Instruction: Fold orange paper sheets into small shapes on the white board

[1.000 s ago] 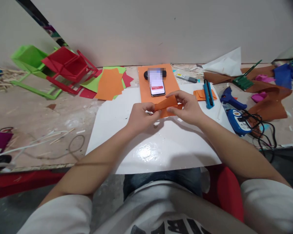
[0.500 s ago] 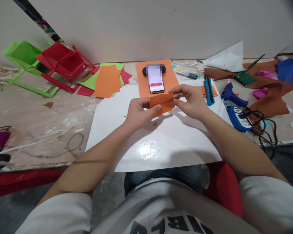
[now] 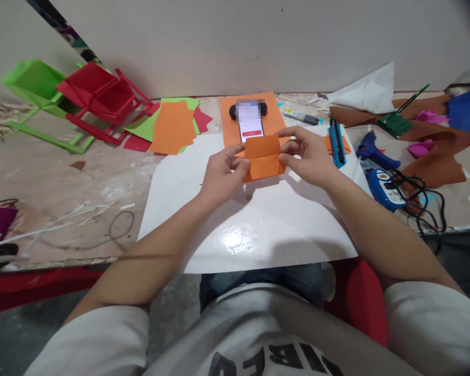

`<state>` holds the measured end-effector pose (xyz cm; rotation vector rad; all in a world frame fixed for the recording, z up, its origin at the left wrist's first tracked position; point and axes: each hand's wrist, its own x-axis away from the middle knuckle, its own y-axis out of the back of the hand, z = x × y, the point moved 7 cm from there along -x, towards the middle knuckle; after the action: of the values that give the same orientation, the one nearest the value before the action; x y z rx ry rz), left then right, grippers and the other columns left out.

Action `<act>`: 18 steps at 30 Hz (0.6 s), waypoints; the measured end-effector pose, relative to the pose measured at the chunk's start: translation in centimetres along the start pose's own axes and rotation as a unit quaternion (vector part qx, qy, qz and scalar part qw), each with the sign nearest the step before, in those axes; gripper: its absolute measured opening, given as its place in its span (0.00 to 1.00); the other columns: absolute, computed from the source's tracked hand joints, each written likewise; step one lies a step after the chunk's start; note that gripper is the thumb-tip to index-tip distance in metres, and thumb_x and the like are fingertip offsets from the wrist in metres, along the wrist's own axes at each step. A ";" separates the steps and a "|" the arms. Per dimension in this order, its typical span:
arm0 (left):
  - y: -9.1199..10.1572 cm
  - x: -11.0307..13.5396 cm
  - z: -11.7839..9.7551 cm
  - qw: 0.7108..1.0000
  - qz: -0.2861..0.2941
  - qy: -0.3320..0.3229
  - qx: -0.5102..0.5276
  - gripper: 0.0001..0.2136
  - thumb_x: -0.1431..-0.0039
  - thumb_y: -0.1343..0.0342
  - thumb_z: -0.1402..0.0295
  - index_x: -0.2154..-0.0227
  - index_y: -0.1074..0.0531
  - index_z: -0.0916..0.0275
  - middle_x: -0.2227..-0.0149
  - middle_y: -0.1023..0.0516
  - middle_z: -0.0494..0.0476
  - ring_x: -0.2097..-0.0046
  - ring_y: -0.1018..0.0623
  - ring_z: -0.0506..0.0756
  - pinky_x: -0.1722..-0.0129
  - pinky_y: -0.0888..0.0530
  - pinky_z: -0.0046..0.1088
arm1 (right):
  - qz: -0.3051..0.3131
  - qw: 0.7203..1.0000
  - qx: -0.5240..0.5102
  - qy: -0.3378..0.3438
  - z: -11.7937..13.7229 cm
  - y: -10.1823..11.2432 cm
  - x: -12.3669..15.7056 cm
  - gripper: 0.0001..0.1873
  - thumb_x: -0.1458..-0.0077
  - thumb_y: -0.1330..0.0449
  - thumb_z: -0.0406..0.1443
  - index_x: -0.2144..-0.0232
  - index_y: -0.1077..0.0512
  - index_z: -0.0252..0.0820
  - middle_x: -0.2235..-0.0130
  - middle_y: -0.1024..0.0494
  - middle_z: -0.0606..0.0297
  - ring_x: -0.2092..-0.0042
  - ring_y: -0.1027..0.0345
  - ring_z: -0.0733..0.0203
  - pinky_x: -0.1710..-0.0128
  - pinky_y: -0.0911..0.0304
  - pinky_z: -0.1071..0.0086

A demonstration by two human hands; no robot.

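Note:
A small piece of folded orange paper (image 3: 263, 149) is held up between my two hands, its creased panels facing me like a shallow box. My left hand (image 3: 225, 171) pinches its left edge between thumb and fingers. On the opposite edge, my right hand (image 3: 304, 154) grips it with thumb below and fingers above. Just behind the paper lies a phone (image 3: 251, 125) with a lit screen, its lower end now covered by the paper. The phone rests on a larger orange sheet (image 3: 229, 133). Beneath my hands is a glossy white board (image 3: 258, 230).
To the right are a blue utility knife (image 3: 337, 143), a blue glue gun (image 3: 376, 151) and a blue-and-white device (image 3: 386, 189) with black cables. Coloured paper sheets (image 3: 174, 128) and small red (image 3: 102, 102) and green (image 3: 35, 86) chair models stand left. A grey cutter (image 3: 301, 117) lies behind.
The folded orange paper has been opened up and tilted, so its upper panel now stands raised over the phone's lower end. Both hands still hold its sides.

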<state>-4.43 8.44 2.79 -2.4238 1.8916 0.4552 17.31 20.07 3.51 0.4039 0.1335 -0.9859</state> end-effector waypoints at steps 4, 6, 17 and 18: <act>0.7 0.1 1.1 0.996 -0.048 -0.050 -0.061 0.29 0.28 0.25 0.44 0.33 0.22 0.51 0.65 0.15 0.49 0.65 0.15 0.57 0.59 0.16 0.36 | -0.013 0.999 -0.028 -0.031 -0.1 -1.2 0.4 0.22 0.51 0.16 0.37 0.54 0.16 0.46 0.61 0.13 0.67 0.59 0.19 0.54 0.53 0.19 0.57; 1.2 0.4 1.2 0.982 -0.101 -0.100 -0.122 0.27 0.28 0.24 0.45 0.36 0.24 0.50 0.55 0.14 0.55 0.54 0.13 0.61 0.50 0.15 0.42 | -0.027 0.997 -0.052 -0.048 -0.3 -2.0 0.7 0.18 0.50 0.16 0.40 0.63 0.19 0.46 0.61 0.13 0.65 0.60 0.19 0.55 0.55 0.20 0.58; -1.8 2.2 -1.3 0.951 -0.014 -0.230 -0.206 0.26 0.22 0.32 0.40 0.36 0.16 0.54 0.39 0.12 0.66 0.39 0.13 0.69 0.37 0.16 0.53 | -0.026 0.995 -0.096 0.005 1.9 -5.1 2.6 0.34 0.43 0.16 0.66 0.56 0.17 0.48 0.55 0.10 0.62 0.55 0.16 0.54 0.50 0.18 0.57; -2.0 2.3 -1.5 0.960 0.006 -0.220 -0.172 0.27 0.23 0.31 0.39 0.35 0.16 0.53 0.39 0.11 0.66 0.40 0.11 0.67 0.39 0.14 0.50 | -0.020 0.996 -0.081 0.022 2.3 -5.2 2.8 0.33 0.39 0.19 0.67 0.54 0.16 0.48 0.53 0.09 0.60 0.53 0.15 0.53 0.46 0.17 0.55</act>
<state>-1.74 6.50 3.36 -2.2265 1.7438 1.2971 14.37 14.49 3.36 0.2753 0.2597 -0.9992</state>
